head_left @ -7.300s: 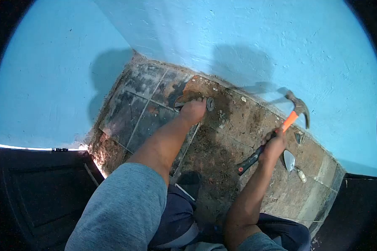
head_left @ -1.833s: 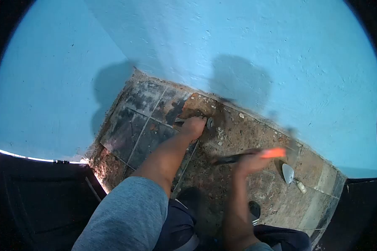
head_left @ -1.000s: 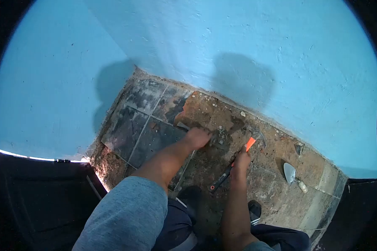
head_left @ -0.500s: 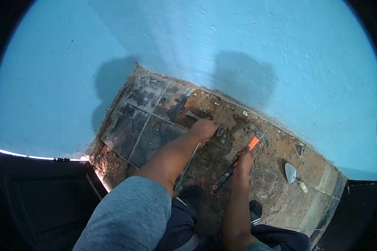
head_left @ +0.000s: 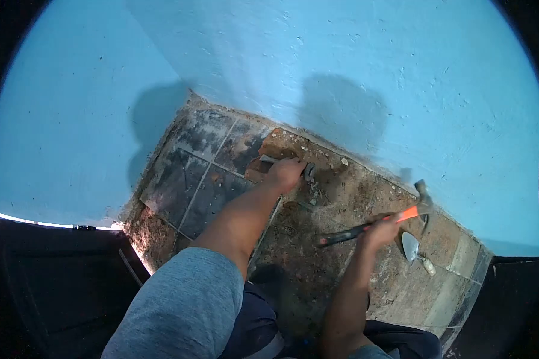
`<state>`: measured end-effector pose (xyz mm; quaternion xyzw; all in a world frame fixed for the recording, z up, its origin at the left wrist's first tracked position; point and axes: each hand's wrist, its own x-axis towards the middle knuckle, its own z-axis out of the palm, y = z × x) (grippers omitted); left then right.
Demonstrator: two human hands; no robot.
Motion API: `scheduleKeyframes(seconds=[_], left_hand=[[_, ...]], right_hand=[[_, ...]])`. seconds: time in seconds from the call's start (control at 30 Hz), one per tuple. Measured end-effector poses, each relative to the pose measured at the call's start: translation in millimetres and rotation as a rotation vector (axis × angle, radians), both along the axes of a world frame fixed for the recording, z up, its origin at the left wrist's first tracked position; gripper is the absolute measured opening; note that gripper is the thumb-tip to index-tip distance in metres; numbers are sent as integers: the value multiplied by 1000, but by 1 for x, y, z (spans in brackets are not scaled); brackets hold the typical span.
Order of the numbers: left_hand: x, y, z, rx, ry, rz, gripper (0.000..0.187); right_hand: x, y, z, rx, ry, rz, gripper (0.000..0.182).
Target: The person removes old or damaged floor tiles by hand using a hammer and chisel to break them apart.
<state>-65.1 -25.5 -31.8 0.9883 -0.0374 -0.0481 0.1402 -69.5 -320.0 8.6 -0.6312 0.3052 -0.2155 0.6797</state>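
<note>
Down at the foot of the blue wall (head_left: pixel 353 66), the left hand (head_left: pixel 285 173) is clenching a chisel (head_left: pixel 281 161), gripping it round its middle so that only a short grey tip is showing on the side toward the corner and a dark round end (head_left: pixel 309 171) is showing on the other side. The chisel is lying nearly flat, close to the wall, with its tip resting where the dark tiles (head_left: pixel 200 167) are meeting the bare brown floor (head_left: pixel 317 239); whether the tip is under a tile edge I cannot tell. An orange-brown patch of stripped floor (head_left: pixel 275 146) is lying just beside the tip, between the tiles and the wall.

Further along the wall from the chisel, the right hand (head_left: pixel 380 230) is grasping a hammer (head_left: pixel 374 222) with fingers wrapped round the orange part of its handle. The black end of the handle is pointing back toward the chisel, and the steel head (head_left: pixel 423 194) is hanging near the base of the wall, well apart from the chisel's end. The hammer is slightly blurred.

Just beyond the hammer head, a small trowel (head_left: pixel 412 246) is lying on the floor, its pale handle (head_left: pixel 427 265) pointing away from the wall. Small bits of rubble (head_left: pixel 344 161) are sitting along the wall's base. A grey sleeve (head_left: pixel 179 305) is covering the left upper arm.
</note>
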Motion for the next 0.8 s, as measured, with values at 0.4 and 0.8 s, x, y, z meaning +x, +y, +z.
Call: scheduleKeyframes(seconds=[0.4,0.8], left_hand=[[1,-12,22,92,149,16,35],[-34,-18,26,121,321,-148,51]], right_hand=[[-72,83,-51,184,532,634,41],[-15,10,-16,329,318,375,36]])
